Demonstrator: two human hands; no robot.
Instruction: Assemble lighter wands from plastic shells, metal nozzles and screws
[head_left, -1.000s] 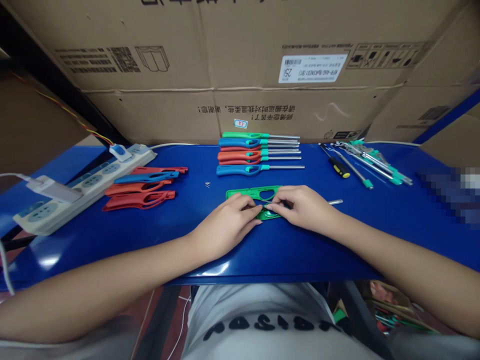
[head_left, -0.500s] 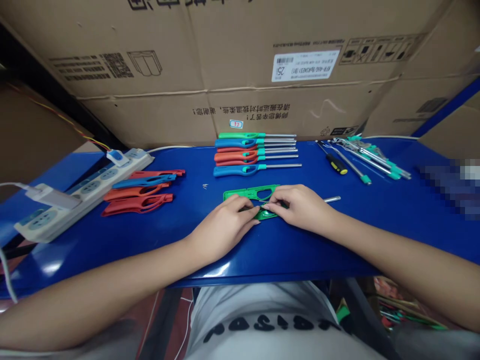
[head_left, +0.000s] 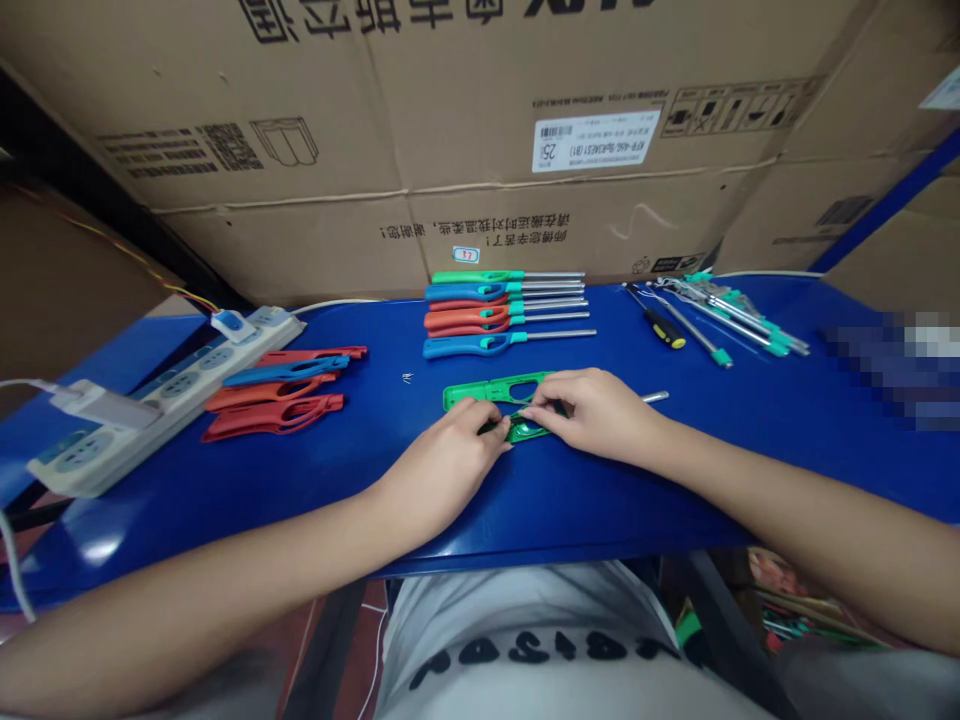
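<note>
Left hand (head_left: 450, 455), right hand (head_left: 592, 410): fingers narrow, pinching open green lighter shell (head_left: 487, 390) on surface (head_left: 600, 500). Finished lighters (head_left: 480, 315) far; empty shells (head_left: 277, 400) at left.

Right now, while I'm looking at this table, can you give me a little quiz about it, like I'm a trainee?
1. True or false: the left hand and the right hand both touch the green shell.
2. What lies on the left of the blue table? A power strip, B cup, C scissors.
3. What colours are on the screwdriver handle?
Key: 1 true; 2 A; 3 yellow and black.
</note>
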